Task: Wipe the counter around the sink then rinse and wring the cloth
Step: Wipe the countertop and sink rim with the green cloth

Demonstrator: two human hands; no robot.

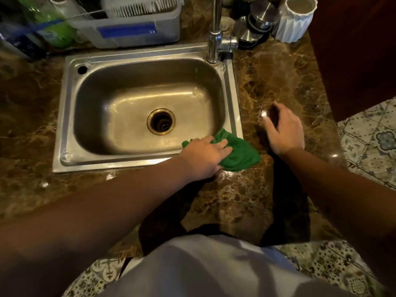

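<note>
Left grip (205,156) presses palm-down, fingers spread flat, on the green cloth (237,153) at frame centre. The cloth is bunched under and right of the fingers, lying over the sink (62,129) rim's lower-right corner and onto the marble table (278,78). Right grip (284,129), empty, fingers loosely apart, fingertips rest on the table right of the sink, near the cloth.

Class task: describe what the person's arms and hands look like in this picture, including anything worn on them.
Both forearms are bare, with no sleeves in view. The left hand and right hand show no gloves, rings, watch or bracelet. One right thumbnail catches a bright glint.
</note>
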